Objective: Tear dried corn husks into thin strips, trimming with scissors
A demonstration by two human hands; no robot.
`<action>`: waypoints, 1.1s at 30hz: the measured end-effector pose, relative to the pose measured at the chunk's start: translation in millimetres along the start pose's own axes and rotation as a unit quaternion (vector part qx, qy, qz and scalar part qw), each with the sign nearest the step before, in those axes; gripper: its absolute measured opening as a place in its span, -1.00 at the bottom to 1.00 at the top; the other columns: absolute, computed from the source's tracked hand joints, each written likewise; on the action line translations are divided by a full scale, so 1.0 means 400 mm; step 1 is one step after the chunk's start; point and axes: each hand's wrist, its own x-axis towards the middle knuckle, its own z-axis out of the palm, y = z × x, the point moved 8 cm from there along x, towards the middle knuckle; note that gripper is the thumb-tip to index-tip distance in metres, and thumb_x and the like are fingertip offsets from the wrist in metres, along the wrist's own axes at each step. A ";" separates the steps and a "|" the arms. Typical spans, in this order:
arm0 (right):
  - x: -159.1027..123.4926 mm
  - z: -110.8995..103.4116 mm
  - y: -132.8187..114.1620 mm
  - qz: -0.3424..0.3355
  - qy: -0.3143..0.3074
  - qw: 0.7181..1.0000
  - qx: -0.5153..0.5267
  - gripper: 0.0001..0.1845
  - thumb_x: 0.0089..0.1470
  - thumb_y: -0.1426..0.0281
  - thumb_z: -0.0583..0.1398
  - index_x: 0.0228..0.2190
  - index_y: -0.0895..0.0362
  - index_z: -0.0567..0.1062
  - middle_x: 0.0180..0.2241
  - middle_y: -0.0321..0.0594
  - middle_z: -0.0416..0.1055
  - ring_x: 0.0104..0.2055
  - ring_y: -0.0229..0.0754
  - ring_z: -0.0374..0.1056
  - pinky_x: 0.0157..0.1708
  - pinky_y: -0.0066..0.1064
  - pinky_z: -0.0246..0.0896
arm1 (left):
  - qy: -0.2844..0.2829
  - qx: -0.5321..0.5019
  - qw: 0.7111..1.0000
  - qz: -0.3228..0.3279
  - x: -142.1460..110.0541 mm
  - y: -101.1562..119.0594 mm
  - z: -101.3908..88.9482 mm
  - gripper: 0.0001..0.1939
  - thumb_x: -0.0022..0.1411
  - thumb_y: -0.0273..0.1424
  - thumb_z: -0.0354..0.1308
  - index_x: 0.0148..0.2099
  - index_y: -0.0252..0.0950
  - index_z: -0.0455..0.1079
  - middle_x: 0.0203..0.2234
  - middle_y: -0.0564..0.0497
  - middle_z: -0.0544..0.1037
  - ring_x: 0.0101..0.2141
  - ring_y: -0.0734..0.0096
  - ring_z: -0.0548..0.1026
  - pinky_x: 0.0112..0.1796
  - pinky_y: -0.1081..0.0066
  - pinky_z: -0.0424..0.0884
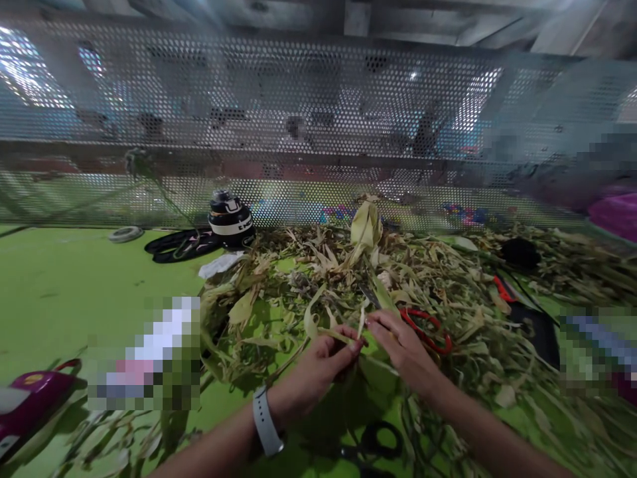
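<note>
Low in the middle of the head view, my left hand (331, 352) pinches a pale strip of dried husk (362, 320) between thumb and fingers. A light band circles that wrist. My right hand (401, 338) is close beside it, its thumb and fingertips closed on the same strip near the left fingertips. Scissors with red handles (432, 330) lie just past my right hand. A pair of dark-handled scissors (381, 439) rests on the green surface below my hands. Dried husks and leaves (298, 279) are spread all around.
A perforated metal panel (318, 119) stands behind the green table (50, 279). Near it are a black bottle (231, 222), a white tissue (220, 264) and a roll of tape (126, 234). A pale yellow husk bundle (366, 229) stands upright. A purple device (37, 401) lies left.
</note>
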 end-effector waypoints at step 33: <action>0.003 -0.024 0.037 0.052 0.057 0.997 0.031 -0.67 0.10 0.17 0.06 -0.34 0.14 0.48 -0.26 -0.17 0.42 -0.14 -0.10 0.30 -0.11 -0.32 0.14 | -0.005 -0.062 0.996 -0.057 -0.001 -0.027 -0.002 -0.74 -0.01 -0.24 0.25 -0.40 -0.35 0.38 -0.63 0.12 0.39 -0.60 0.59 0.30 -0.52 0.54 0.17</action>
